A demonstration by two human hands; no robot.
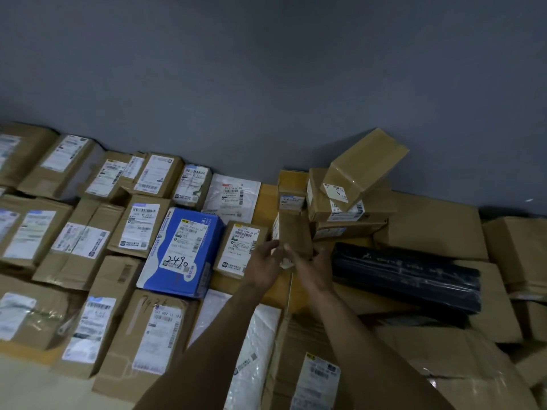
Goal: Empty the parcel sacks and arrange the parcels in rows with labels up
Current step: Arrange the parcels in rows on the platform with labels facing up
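Forearms (207,359) reach out: the left hand (264,261) lies nearly flat against a slim box (296,233), and the right hand (309,266) curls round its foot. The slim box stands on end, right of the blue box (180,253). Farther right, a tilted box (365,168) might slide off its stack if nudged.

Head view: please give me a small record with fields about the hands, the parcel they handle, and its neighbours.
left hand: touches lower end of narrow brown box; grip unclear
right hand: grips the same lower end
box label: white, on its left side face, not up
left neighbour: small brown box, label up
right neighbour: black long parcel
further left: blue box, marked 2490
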